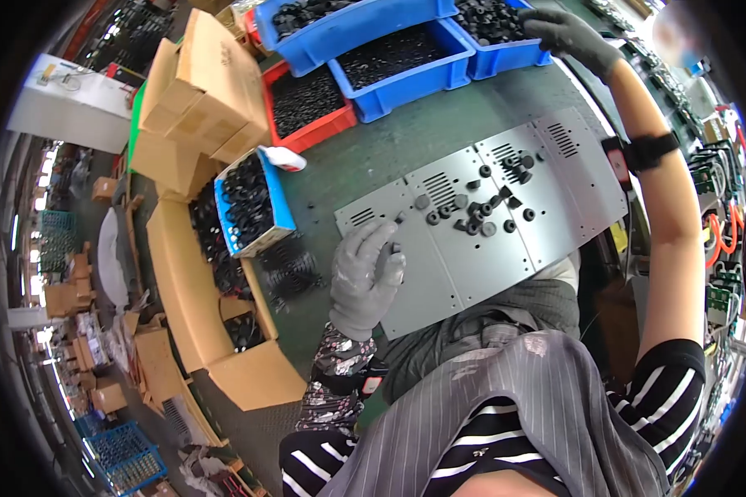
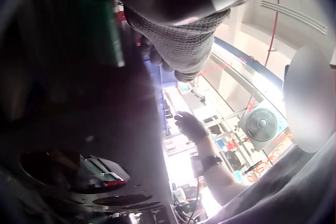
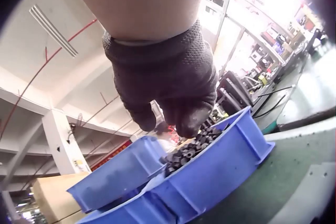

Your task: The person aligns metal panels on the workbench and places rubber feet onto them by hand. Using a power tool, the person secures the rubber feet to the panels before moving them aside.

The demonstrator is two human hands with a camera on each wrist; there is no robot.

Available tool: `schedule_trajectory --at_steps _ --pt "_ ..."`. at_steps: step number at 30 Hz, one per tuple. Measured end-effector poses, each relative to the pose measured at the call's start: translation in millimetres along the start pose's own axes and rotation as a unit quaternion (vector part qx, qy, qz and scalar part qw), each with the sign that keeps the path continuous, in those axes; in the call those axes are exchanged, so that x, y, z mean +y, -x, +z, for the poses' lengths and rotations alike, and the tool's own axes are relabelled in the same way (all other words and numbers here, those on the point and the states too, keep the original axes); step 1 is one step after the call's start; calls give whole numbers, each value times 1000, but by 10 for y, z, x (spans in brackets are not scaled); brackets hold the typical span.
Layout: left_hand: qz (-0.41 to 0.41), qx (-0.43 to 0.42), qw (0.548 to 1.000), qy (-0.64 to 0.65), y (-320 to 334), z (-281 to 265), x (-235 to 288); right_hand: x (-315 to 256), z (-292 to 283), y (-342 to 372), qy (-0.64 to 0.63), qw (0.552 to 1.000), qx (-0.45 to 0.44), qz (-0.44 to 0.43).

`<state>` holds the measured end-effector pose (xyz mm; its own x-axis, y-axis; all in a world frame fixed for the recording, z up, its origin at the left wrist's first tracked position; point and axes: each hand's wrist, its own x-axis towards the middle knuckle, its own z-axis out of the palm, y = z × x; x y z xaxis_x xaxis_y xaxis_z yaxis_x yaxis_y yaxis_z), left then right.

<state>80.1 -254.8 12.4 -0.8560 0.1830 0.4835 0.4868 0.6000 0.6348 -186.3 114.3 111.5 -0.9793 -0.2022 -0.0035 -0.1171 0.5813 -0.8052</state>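
A grey metal panel (image 1: 464, 277) with slots and small holes lies in front of me in the head view, loose black rubber parts (image 1: 475, 222) scattered over its middle. My gloved left hand (image 1: 360, 282) is at the panel's left end, thumb and forefinger apart. Two small dark pieces (image 1: 396, 247) show right by those fingertips. In the left wrist view the left glove (image 2: 176, 45) hides what lies under it. My gloved right hand (image 1: 572, 37) reaches over the right blue bin (image 1: 506, 60), fingers extended toward its contents. The right wrist view shows its fingertips close above black rubber pieces (image 3: 191, 150).
More blue bins (image 1: 414, 95) and a red bin (image 1: 319, 131) of black parts line the bench's back. To the left stand a blue-edged box (image 1: 286, 203), open cardboard boxes (image 1: 170, 290) and a white bottle (image 1: 283, 158). Circuit boards (image 1: 721, 224) lie at far right.
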Motion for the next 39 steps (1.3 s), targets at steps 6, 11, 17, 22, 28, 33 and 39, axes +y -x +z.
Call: schedule_trajectory --at_steps 6,11,17,22,28,33,39 --pt "-165 57 984 -33 -310 -746 393 -426 316 1201 -20 991 -111 -70" --pt "-275 65 956 -77 -864 -1257 -2 -399 293 2016 -155 972 -173 -15" --pt "-219 -51 956 -187 -1431 -994 -80 13 361 2720 -297 938 -146 98" --pt "-323 -109 900 -273 -1988 -574 -337 248 369 3054 -288 934 -132 163" --pt "-327 -165 844 -392 -2320 -363 -851 635 141 3632 -63 936 -104 330" --pt "-308 -194 865 -345 -2324 -410 -1225 1507 39 4385 27 860 47 507" --pt "-423 -237 843 -232 -2423 -447 -1083 1288 148 4124 -164 885 309 307"
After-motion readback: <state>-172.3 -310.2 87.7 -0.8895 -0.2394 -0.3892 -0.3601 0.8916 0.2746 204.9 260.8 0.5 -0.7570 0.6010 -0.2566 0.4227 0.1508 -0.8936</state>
